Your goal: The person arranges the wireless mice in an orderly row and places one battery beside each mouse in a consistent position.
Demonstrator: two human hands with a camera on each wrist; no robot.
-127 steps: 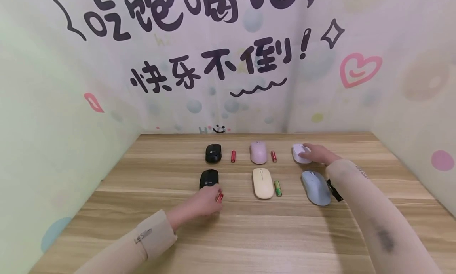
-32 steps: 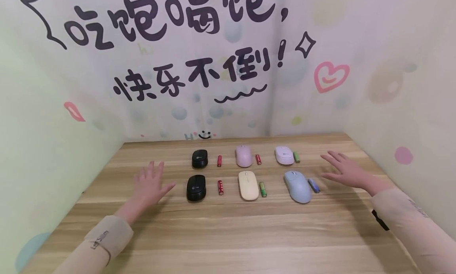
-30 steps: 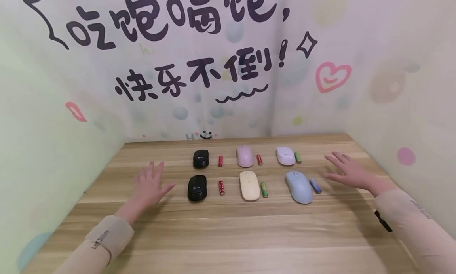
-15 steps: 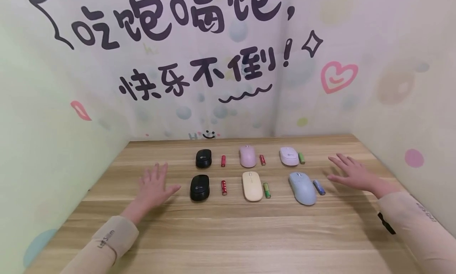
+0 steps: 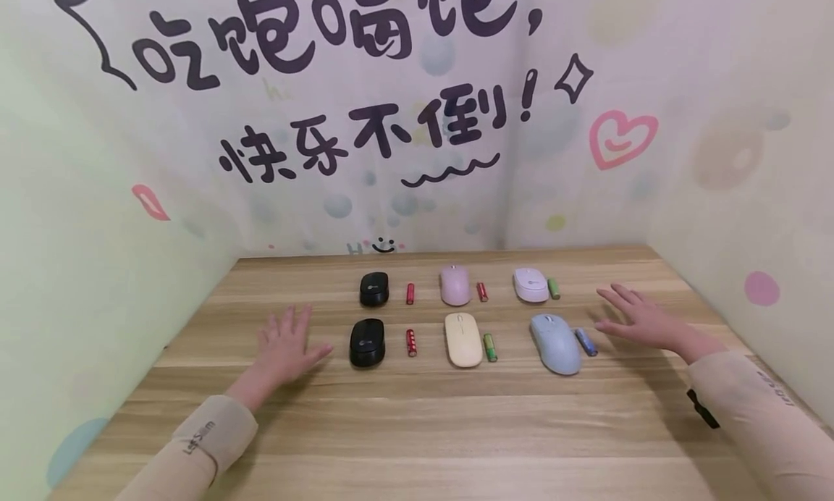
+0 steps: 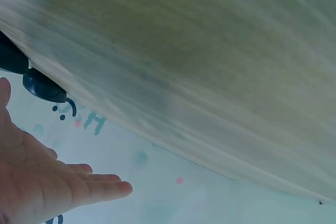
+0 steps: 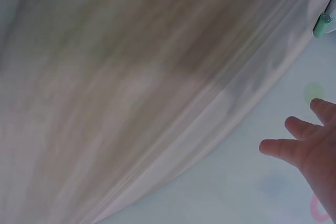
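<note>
My left hand is spread, fingers straight and holding nothing, left of the front black mouse. Spread too, my right hand hovers right of the blue battery beside the light blue mouse. Between the hands, mice lie in two rows of three, each with a battery at its right. The back row has a black mouse with a red battery, a pink mouse with another red battery, and a white mouse with a green battery. In front, the cream mouse has a green-yellow battery.
A patterned red battery lies right of the front black mouse. The wooden table meets a printed backdrop at its far edge. Side walls rise at left and right. A black strap shows by the right sleeve.
Earlier the left hand held the patterned red battery by the front black mouse, and the right hand was at the white mouse. Both hands have since drawn apart to the sides, and the batteries lie beside the mice.
</note>
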